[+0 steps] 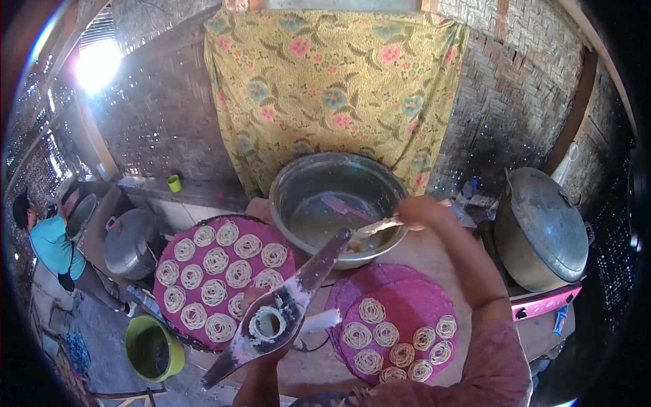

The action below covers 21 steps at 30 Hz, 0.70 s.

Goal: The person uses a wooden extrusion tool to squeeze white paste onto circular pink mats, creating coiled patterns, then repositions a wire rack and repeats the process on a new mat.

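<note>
My left hand [253, 296] grips a dark wooden hand press [298, 292] from below, mostly hidden by it. The press is long and tilted, with a round opening in its middle and pale dough smeared on it. Over the front right rim of a large metal basin [281, 234], my right hand [422, 212] is closed around a pale, dough-coated strip [377, 227]; whether this is dough alone or a coated tool I cannot tell. A pink spatula [344, 206] lies inside the basin. Coiled noodle nests [213, 293] cover the left purple round mat [184, 234]; several more lie on stacked purple mats [413, 298] at right.
A big lidded pot [542, 227] stands on a pink stove [542, 306] at right. To the left are another lidded pot [132, 243], a green bucket [154, 347] and a small green cup [174, 183]. A person in a teal shirt [55, 245] bends at far left. Behind the basin hangs a floral cloth [339, 74].
</note>
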### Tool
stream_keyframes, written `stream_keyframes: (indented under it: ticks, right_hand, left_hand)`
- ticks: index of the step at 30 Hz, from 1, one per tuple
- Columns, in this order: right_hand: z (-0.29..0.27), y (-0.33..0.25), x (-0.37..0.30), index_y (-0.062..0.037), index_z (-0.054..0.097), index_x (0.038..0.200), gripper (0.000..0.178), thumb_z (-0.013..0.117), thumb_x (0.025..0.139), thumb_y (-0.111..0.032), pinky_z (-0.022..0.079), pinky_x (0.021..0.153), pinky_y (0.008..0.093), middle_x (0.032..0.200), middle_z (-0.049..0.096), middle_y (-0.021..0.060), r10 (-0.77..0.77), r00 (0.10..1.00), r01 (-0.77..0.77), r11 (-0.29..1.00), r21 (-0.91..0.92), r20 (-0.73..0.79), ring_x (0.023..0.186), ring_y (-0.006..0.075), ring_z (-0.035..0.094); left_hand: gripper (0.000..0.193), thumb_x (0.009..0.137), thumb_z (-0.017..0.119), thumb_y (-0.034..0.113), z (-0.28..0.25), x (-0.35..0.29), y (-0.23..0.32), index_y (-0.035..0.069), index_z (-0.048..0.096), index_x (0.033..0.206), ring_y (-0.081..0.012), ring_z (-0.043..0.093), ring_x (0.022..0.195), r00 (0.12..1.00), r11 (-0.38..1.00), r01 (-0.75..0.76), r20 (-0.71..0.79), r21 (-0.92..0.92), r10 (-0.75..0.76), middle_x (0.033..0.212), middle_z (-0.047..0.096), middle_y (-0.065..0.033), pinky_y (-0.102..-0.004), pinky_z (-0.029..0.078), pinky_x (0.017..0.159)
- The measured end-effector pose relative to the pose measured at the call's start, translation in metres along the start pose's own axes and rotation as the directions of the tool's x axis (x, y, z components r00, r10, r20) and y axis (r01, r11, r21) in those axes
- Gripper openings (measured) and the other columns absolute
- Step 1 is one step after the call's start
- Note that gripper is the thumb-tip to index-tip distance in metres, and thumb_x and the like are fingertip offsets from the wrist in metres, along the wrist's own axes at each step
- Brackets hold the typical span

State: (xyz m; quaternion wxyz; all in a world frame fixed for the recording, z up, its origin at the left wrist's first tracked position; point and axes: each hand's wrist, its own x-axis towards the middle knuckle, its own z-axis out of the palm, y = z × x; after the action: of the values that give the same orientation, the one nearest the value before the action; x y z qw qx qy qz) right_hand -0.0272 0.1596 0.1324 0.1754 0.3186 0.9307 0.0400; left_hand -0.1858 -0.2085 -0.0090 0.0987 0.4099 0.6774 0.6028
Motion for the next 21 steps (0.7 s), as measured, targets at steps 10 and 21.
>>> stream_keyframes:
  ticks: [10,21]
  right_hand:
    - [0.031,-0.007,-0.167,-0.0028,0.057,0.121,0.029,0.054,0.092,-0.007,0.050,0.067,0.0307,0.084,0.064,0.0083,-0.329,0.930,0.293,0.401,0.868,-0.162,0.071,0.0152,0.063]
    - [0.037,-0.106,-0.199,-0.0089,0.065,0.110,0.030,0.062,0.081,-0.004,0.052,0.072,0.0377,0.094,0.068,0.0137,-0.369,0.711,0.681,0.571,0.458,-0.598,0.084,0.0303,0.067]
  left_hand:
    - [0.032,0.086,0.056,0.025,-0.003,0.072,0.040,0.007,0.053,0.112,-0.0173,0.055,0.070,1.000,0.550,0.018,0.022,-0.835,0.001,0.094,0.058,-0.0053,-0.0305,0.049,0.060]
    - [0.031,0.084,0.054,0.042,0.020,0.092,0.094,0.015,0.040,0.086,-0.0090,0.030,0.047,0.645,0.085,0.724,0.716,-0.684,0.266,0.073,0.036,0.0012,-0.0232,0.023,0.038]
